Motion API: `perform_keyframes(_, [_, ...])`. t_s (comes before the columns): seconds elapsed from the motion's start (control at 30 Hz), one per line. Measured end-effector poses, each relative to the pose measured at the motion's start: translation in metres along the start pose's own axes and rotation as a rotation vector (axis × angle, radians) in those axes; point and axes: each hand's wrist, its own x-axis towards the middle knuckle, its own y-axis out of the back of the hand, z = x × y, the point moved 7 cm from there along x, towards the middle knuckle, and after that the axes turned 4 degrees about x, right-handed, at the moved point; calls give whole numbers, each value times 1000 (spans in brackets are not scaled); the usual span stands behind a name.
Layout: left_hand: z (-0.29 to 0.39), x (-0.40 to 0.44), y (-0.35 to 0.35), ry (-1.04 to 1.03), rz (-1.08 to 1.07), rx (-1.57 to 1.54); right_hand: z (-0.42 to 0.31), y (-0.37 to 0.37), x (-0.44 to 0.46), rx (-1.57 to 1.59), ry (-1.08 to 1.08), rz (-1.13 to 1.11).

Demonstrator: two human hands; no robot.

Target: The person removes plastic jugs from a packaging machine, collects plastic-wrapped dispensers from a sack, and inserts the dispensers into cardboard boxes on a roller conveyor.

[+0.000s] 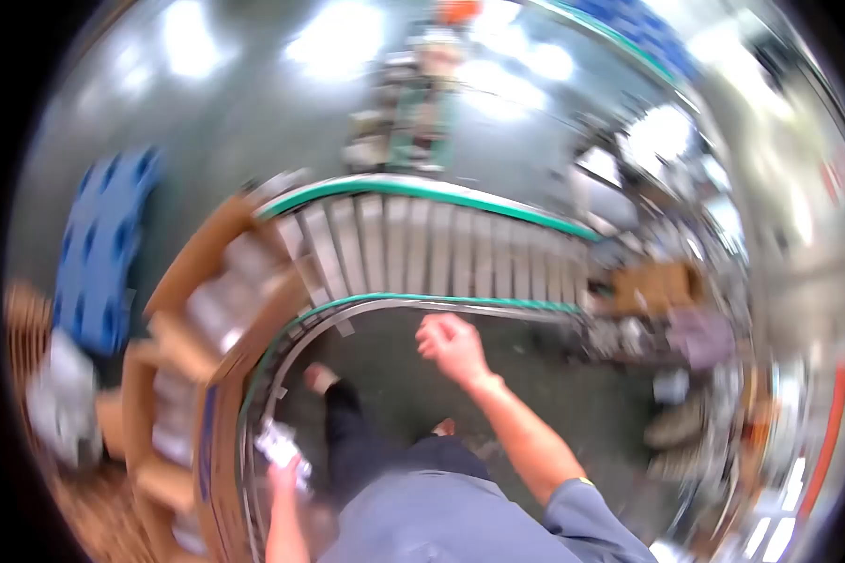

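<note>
My left hand (pixel 284 472) is low on the left, closed on a crumpled white and clear item (pixel 280 446) that is too blurred to name, beside the inner edge of the curved roller conveyor (pixel 432 244). My right hand (pixel 449 345) hangs over the floor just below the conveyor's green inner rail, its fingers curled and nothing visible in them. An open cardboard box (pixel 223 385) with pale, blurred contents stands on the conveyor to the left of my left hand.
Blue pallets (pixel 106 249) lie on the floor at the left. More open boxes (pixel 141 413) line the left side. At the conveyor's right end are a brown carton (pixel 657 287) and blurred equipment. A white bag (pixel 64 403) sits far left.
</note>
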Motion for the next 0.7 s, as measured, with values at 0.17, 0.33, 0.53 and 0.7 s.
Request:
perform_keyframes(0.17, [46,-17,-91,-350,-205,417,151,284,-237,-281,-172,634])
perform_keyframes(0.33, [57,-106,-228,-462,-334,628,294,435,-472,-284,-403,1078])
perform_keyframes(0.53, [29,-188,-459,-657,-551,1241,374,520,-620,188,-429,1267])
perform_keyframes(0.7, [10,-321,-688,-602,-724,1475,447,610,-676,490,-334,1499])
